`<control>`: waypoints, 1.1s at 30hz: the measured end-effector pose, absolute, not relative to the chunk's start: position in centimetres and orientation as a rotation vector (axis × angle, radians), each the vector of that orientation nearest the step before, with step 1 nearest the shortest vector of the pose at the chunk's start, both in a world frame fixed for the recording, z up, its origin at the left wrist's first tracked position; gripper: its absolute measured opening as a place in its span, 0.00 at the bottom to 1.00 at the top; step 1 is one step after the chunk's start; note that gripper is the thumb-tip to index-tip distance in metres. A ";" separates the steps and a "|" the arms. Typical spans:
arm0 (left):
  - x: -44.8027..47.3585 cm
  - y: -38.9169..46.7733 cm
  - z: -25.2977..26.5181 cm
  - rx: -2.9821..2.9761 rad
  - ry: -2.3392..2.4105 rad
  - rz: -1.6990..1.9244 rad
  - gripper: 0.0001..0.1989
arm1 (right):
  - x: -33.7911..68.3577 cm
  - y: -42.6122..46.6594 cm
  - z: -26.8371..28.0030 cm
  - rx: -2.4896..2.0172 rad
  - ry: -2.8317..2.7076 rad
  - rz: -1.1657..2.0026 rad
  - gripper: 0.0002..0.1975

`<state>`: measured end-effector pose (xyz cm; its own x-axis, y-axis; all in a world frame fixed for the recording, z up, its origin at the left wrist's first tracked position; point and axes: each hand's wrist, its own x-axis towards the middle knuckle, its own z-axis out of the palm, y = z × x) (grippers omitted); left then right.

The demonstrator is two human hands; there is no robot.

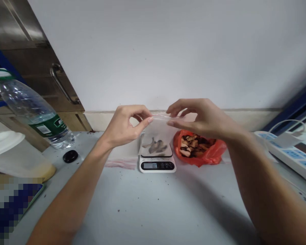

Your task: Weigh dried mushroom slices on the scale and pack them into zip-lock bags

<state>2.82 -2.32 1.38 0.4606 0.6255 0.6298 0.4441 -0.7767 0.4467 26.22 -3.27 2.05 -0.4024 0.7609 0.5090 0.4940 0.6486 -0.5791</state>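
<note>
Above the scale (157,160), fingers (146,121) pinch the bag (156,136).

The display of the scale (157,165) in front of me shows digits that look like "0.0", though they are small. The green label on the water bottle (34,112) to my left carries white print and a barcode patch, too blurred to read. The symbols on the scale's buttons are too tiny for me to make out.
</note>
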 end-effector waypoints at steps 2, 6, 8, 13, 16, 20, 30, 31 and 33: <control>3.2 -2.8 1.5 2.565 0.937 1.216 0.09 | 25.5 -3.6 2.1 -0.970 -2.120 0.375 0.15; 3.6 -3.3 1.5 2.642 0.929 1.172 0.09 | 24.4 -4.0 2.0 -0.914 -2.145 0.352 0.15; 3.7 -3.4 1.4 2.685 0.903 1.143 0.08 | 24.2 -4.0 1.9 -0.905 -2.155 0.360 0.14; 3.3 -3.6 1.8 2.832 0.914 1.003 0.09 | 24.4 -3.8 2.0 -0.893 -2.188 0.415 0.12; 2.8 -3.6 2.4 2.844 0.973 0.981 0.09 | 25.0 -3.5 2.1 -0.919 -2.186 0.458 0.12; 1.7 -3.3 2.9 2.785 1.101 1.004 0.09 | 26.4 -2.8 2.2 -0.961 -2.179 0.447 0.13; 1.4 -2.6 2.7 2.875 1.027 1.047 0.08 | 29.2 -2.3 2.6 -1.173 -2.187 0.363 0.17; 1.6 -2.6 2.7 2.896 1.012 1.057 0.08 | 29.5 -2.4 2.8 -1.212 -2.191 0.341 0.17; 1.9 -2.6 2.9 2.930 0.980 1.086 0.08 | 30.0 -2.7 3.4 -1.281 -2.208 0.306 0.17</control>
<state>1.92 -2.64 2.88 0.6027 0.4890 0.6306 0.5771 -0.8129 0.0789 29.99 -2.72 3.44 -0.3842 0.8524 0.3547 0.7237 0.5166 -0.4577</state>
